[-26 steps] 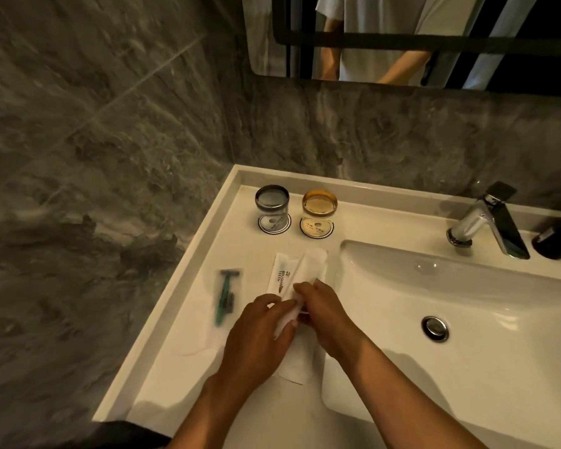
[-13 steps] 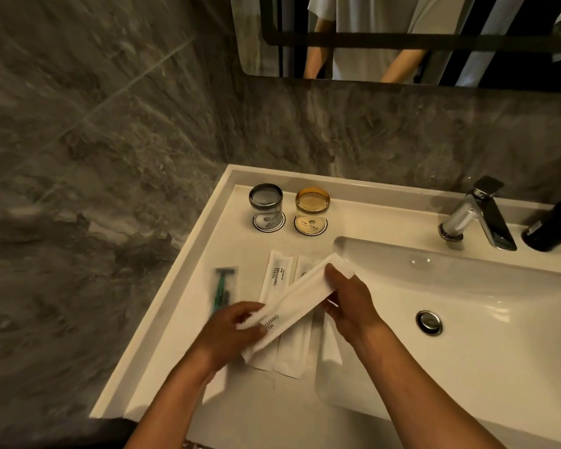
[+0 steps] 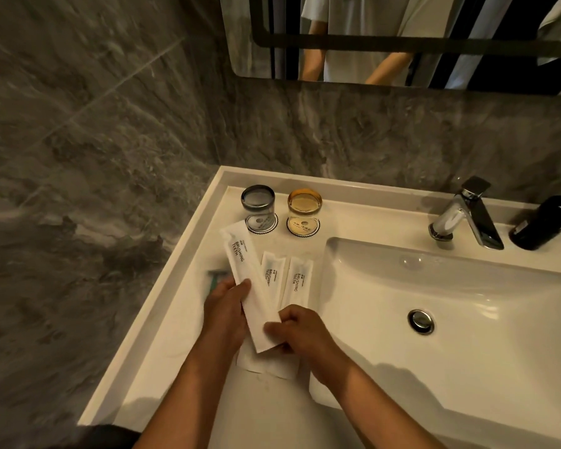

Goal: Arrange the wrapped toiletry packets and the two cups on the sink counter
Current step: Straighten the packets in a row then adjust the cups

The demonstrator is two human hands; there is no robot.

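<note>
I hold a long white packet [image 3: 243, 270] printed "BRUSHING TEETH" in both hands, tilted with its top toward the back left. My left hand [image 3: 224, 312] grips its left edge and my right hand [image 3: 292, 332] pinches its lower end. Two more white toothbrush packets [image 3: 272, 273] [image 3: 298, 277] lie side by side on the white counter [image 3: 182, 319] under it. A clear packet with a green razor [image 3: 216, 280] lies left of my left hand, mostly hidden. A grey cup [image 3: 258, 202] and an amber cup [image 3: 304, 205] stand upside down on round coasters at the back.
The sink basin [image 3: 467, 306] with its drain [image 3: 421, 320] takes up the right. A chrome faucet [image 3: 463, 215] and a black bottle [image 3: 548, 222] stand at the back right. Grey marble walls close in the left and back; a mirror [image 3: 402, 40] hangs above.
The held packet has swung from lying crosswise to pointing toward the back left, nearer the grey cup. My right hand slid from its upper end down to its lower end.
</note>
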